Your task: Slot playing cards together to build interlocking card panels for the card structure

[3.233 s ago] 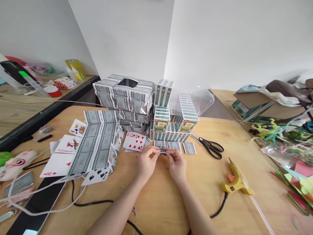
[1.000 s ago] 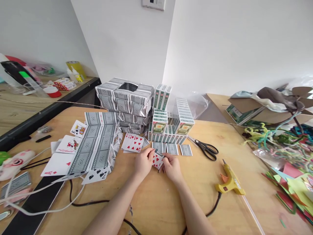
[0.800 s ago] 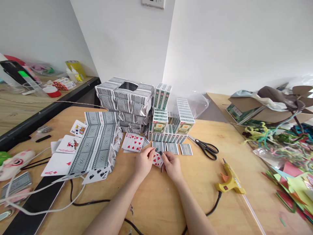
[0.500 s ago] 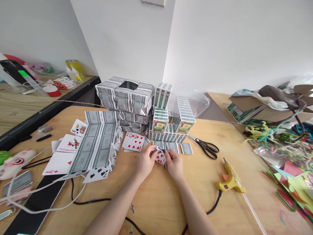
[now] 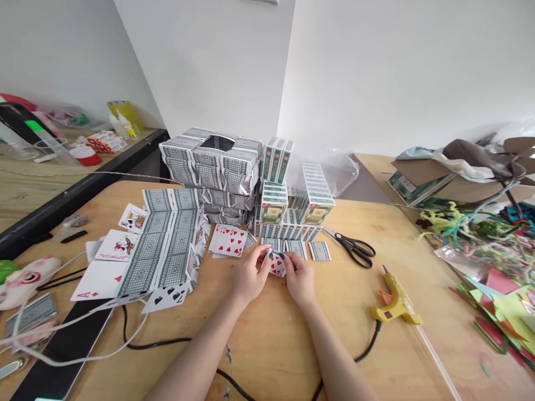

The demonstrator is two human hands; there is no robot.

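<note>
the red heart playing card (image 5: 277, 263) sits between the two hands, just above the wooden table (image 5: 271, 345) and a little toward the person from the row of face-down cards (image 5: 296, 248). the left hand (image 5: 249, 275) pinches its left edge with thumb and fingertips closed on it; the right hand (image 5: 299, 275) pinches the right edge the same way, so both hold the one card and neither is nearer than the other. the card looks bent or folded, its red pips facing up toward the camera. its long axis seems to run roughly away from the person, leaning a little left at the top, toward the stacked card boxes (image 5: 292, 209); the exact fold line is too small to tell. scissors (image 5: 353, 249) and a yellow glue gun (image 5: 396, 303) lie well apart to the right.
</note>
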